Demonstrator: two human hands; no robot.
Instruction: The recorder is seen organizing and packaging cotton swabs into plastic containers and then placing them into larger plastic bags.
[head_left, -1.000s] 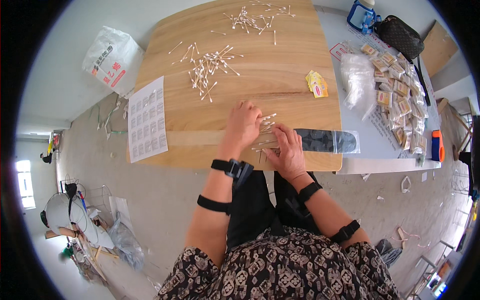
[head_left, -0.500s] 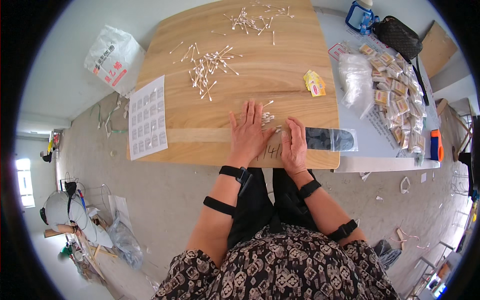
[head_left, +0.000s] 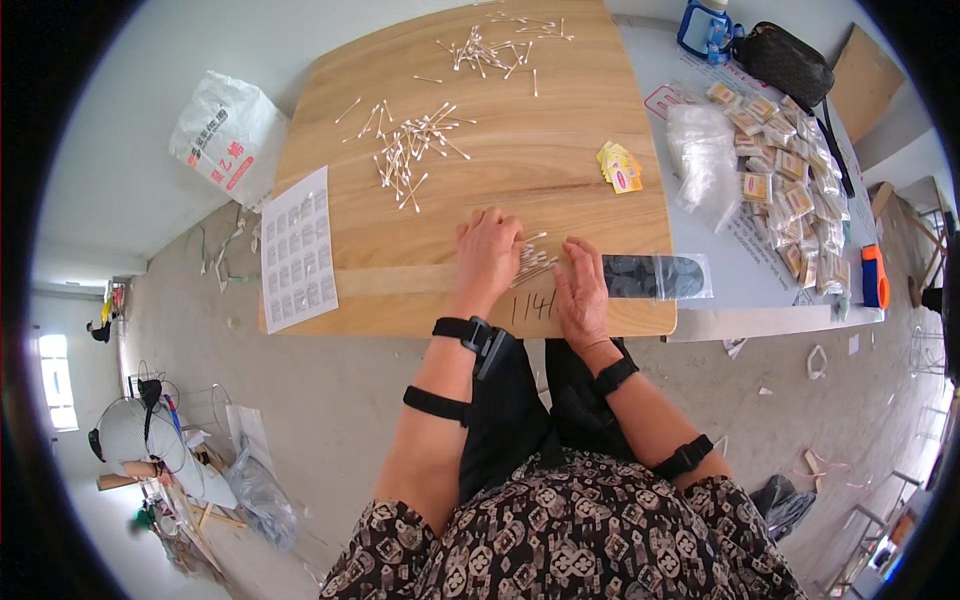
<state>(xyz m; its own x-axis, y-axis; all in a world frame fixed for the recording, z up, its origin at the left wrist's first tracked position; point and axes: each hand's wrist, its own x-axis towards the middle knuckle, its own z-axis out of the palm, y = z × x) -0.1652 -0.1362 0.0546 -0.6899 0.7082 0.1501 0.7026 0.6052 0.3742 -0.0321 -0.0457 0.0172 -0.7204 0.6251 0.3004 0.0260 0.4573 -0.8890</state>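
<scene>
Between the person's two hands, a small bundle of cotton swabs lies on the wooden table, slanting, near the front edge. The left hand has its fingers curled at the bundle's left side; whether they pinch any swabs cannot be told. The right hand stands open, fingers straight and together, just beside the bundle's right end; contact there cannot be made out. Just nearer the body than the bundle, dark handwritten marks show on the wood, and both forearms cross the table's front edge there.

Just right of the right hand, a black strip in clear plastic runs out past the table's right edge over the adjoining grey surface. Ahead and to the right of that hand, yellow cards sit fanned, close to the same edge.

Left of the left hand, a stretch of wood separates it from a printed sheet along the left edge. Ahead of the left hand, beyond another strip of wood, a loose pile of swabs spreads, with a second pile farther off toward the far edge.

Farther right, past the edge gap, lie clear bags, then a heap of filled packets.
</scene>
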